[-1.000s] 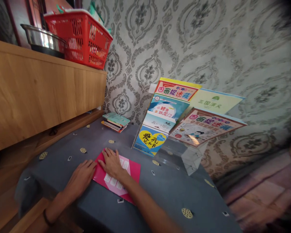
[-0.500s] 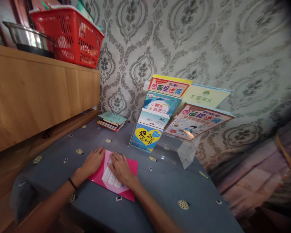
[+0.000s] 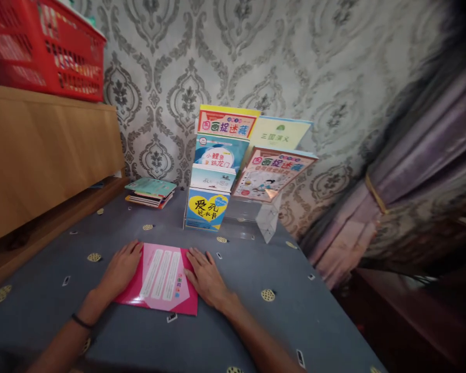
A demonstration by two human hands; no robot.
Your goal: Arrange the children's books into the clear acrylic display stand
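Note:
A pink book lies closed and flat on the cloth-covered table, its printed white text panels facing up. My left hand rests along its left edge, fingers stretched out and fingertips near the top left corner. On the opposite side, my right hand lies over the right edge with its fingers spread and the thumb on the cover. Both hands are open. A dark band circles my left wrist.
Behind the book stands a clear stand bearing several picture books. A small book stack lies at the back left. A wooden cabinet with a red basket borders the left; a curtain hangs right.
My right hand has slid from the middle of the cover to its right edge, uncovering the text panels. My left hand stays at the left edge. The camera view has turned right.

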